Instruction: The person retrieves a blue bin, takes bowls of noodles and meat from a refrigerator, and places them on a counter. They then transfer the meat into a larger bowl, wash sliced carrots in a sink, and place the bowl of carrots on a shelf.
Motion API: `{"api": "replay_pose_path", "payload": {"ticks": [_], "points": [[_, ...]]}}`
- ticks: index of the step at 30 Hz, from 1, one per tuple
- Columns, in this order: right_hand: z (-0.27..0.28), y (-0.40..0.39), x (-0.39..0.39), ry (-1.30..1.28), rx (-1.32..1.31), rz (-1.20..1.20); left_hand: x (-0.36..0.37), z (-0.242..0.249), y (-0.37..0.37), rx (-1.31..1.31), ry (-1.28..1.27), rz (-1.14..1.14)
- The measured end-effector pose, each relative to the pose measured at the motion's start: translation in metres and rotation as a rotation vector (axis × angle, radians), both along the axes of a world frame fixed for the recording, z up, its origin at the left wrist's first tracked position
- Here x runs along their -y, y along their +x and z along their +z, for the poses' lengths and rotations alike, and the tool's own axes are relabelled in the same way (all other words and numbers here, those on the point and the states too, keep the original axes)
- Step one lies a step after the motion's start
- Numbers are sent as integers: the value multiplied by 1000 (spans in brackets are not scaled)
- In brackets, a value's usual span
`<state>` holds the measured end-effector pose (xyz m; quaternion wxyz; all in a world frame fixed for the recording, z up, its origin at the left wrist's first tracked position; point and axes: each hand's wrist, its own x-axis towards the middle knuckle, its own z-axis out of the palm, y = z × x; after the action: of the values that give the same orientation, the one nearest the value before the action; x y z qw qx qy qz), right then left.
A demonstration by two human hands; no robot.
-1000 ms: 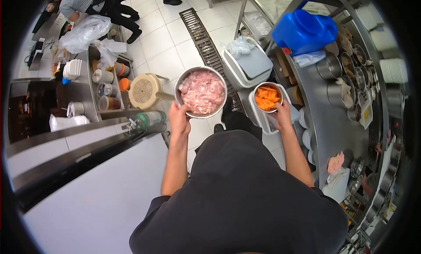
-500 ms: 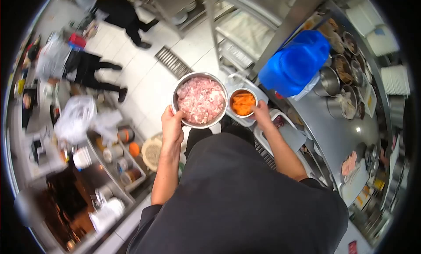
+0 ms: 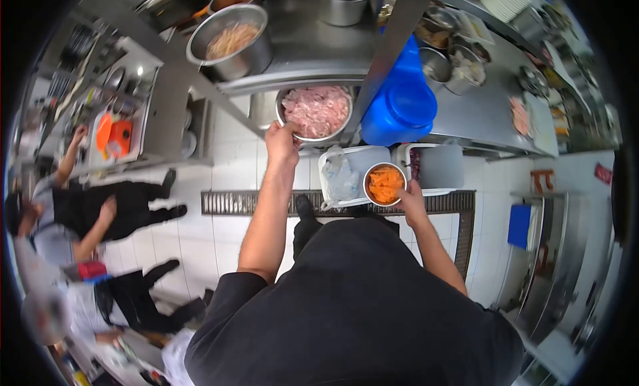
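Raw chopped meat fills a large steel bowl, its rim gripped at the lower left by my left hand. The bowl's far edge lies just under the front of a steel shelf. My right hand pinches the right rim of a smaller steel bowl of orange pieces, probably carrot. This small bowl is above a white bin that holds a clear plastic bag. Right of the large bowl stands a blue jug.
Another pot with pale strips sits on the shelf. A second bin is at the right. A floor drain crosses below. Two people are at the left. A steel counter runs right.
The view has turned towards the shelf and counter. My left hand has carried the meat bowl forward, away from my body and farther from the small bowl. Both hands keep their hold.
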<state>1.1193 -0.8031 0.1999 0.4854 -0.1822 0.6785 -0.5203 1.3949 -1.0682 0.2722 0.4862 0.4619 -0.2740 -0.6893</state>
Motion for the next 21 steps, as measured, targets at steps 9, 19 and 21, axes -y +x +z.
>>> {"api": "replay_pose_path", "payload": {"ticks": [9,19,21], "points": [[44,66,-47,-50,68,-376,99,-29,-60,-28,88,-117],[54,81,-34,-117,179,-437,91,-65,-36,99,78,-344],[62,75,-24,-159,195,-388,70,-48,-18,262,67,-525]]}}
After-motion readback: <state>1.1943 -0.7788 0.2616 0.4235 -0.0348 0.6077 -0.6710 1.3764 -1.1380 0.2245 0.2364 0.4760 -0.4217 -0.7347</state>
